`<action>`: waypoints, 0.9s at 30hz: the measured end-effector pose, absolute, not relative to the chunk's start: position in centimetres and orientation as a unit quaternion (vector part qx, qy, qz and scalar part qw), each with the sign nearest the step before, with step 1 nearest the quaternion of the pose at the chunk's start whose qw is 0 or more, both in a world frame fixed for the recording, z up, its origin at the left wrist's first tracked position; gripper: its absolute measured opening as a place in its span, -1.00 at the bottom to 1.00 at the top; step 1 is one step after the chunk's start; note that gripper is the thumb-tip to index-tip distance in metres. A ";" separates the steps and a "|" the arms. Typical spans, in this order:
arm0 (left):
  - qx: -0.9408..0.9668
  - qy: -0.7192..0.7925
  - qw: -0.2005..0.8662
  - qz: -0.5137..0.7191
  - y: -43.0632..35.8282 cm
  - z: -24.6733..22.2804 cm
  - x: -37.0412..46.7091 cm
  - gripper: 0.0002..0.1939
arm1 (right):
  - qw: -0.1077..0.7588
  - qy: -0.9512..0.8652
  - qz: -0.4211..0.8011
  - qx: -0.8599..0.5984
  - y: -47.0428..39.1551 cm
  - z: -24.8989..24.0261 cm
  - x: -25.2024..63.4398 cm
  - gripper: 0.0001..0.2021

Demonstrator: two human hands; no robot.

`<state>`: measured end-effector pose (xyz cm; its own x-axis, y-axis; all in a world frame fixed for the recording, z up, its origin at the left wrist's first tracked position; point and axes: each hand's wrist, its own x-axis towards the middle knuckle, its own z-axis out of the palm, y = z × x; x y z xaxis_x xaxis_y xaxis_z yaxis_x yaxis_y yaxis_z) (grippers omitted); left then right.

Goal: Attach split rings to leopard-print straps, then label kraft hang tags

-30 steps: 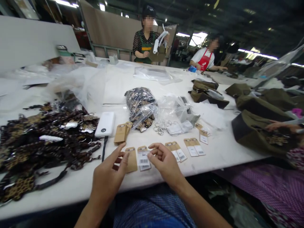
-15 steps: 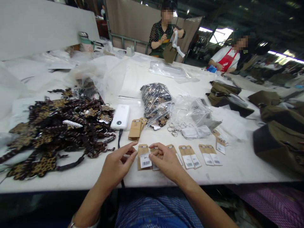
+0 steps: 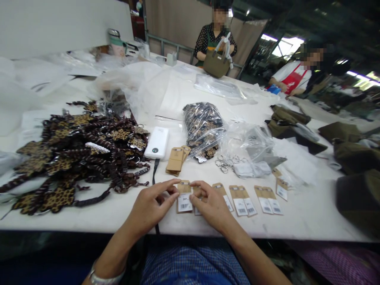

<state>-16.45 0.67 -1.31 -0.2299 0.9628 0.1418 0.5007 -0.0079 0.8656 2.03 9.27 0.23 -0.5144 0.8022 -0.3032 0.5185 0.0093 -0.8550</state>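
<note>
A brown card tag with a white barcode label [image 3: 184,202] lies flat near the table's front edge, between my two hands. My left hand [image 3: 152,206] is at its left edge, index finger and thumb apart, the other fingers curled. From the right comes my right hand [image 3: 213,206], thumb by the label's right edge and index finger stretched over a neighbouring tag, which it partly hides. Neither hand has lifted anything. More labelled tags [image 3: 242,201] lie in a row to the right. Behind my hands sits a small stack of brown tags [image 3: 175,160].
Leopard-print charms with dark straps [image 3: 97,150] are heaped at left, beside a white power bank [image 3: 157,142] with a black cable. A clear bag of charms [image 3: 203,128], metal rings [image 3: 225,163] and olive bags [image 3: 297,126] lie beyond. Two people work across the table.
The view has shifted, so the table's things appear slightly farther right. My hands stay around the same tag, with little movement. The far person's olive bag has turned to face me, handles up.
</note>
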 end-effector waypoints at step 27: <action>0.614 0.657 0.247 0.362 0.7 -1.9 -16.3 -0.54 | 0.145 -0.728 0.474 -0.474 9.1 -0.3 2.1 -0.69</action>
